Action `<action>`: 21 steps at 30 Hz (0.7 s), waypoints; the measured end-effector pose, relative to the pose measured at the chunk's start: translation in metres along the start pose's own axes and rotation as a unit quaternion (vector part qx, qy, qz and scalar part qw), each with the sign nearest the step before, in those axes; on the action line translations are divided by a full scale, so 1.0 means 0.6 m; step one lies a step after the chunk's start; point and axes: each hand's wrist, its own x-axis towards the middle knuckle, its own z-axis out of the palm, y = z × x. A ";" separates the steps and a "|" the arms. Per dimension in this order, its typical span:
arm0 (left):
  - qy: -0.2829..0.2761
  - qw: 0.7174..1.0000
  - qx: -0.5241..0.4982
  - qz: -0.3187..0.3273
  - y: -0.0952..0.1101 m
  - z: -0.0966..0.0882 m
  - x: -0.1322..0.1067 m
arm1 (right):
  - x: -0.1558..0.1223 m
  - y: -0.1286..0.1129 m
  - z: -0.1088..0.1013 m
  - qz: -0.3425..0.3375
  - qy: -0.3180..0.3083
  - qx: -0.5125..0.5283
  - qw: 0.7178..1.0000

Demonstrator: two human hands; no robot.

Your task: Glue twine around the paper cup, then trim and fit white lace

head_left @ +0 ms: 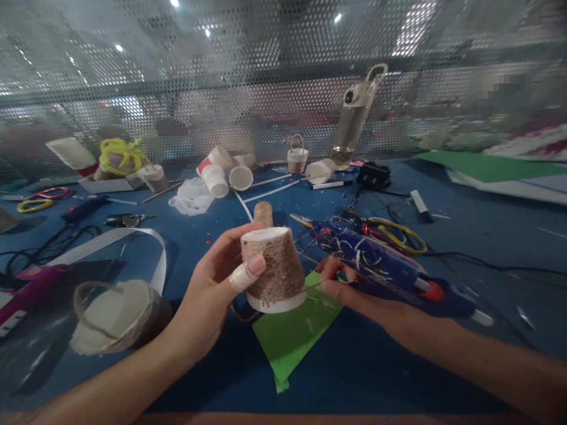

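My left hand (225, 283) is closed around a paper cup (274, 265) wrapped in brown twine, its thumb bandaged with tape. A bare white band shows at the cup's lower edge, and the upper end looks white. Between thumb and fingers of my right hand (339, 280) is a thin strand of twine (313, 285) that runs to the cup's lower right side. Just beyond that hand lies a blue glue gun (367, 254), its nozzle pointing toward the cup. Behind the cup stands a brown twine-coloured cylinder (263, 213). Green paper (296, 336) lies beneath.
A small basket (115, 319) and white ribbon (106, 239) lie at left, near a magenta glue gun (33, 289). Farther back are paper cups (215, 171), a crumpled plastic bag (191, 196), yellow cord (119, 156) and a water bottle (353, 121). Yellow-handled scissors (403, 236) lie right.
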 end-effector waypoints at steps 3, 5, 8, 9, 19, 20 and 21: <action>-0.006 1.000 -0.011 -0.005 0.000 0.000 -0.001 | 0.001 0.001 -0.001 0.020 -0.001 0.009 1.000; -0.006 1.000 -0.020 -0.008 -0.001 0.001 -0.002 | 0.002 0.003 0.000 0.022 -0.005 0.018 1.000; -0.004 0.999 -0.031 -0.009 -0.002 0.001 -0.004 | 0.002 0.005 0.002 0.020 -0.011 0.028 0.999; -0.007 0.999 -0.033 -0.009 -0.003 0.000 -0.004 | 0.002 0.006 0.003 0.019 -0.008 0.031 0.999; -0.024 0.999 -0.023 0.001 -0.006 -0.001 -0.006 | 0.001 0.002 0.004 0.015 0.013 0.040 0.999; -0.026 0.999 -0.020 0.003 -0.006 -0.001 -0.007 | 0.001 0.001 0.004 0.019 0.014 0.046 0.999; -0.030 0.999 -0.018 0.006 -0.006 -0.001 -0.008 | 0.001 0.000 0.005 0.022 0.013 0.051 0.998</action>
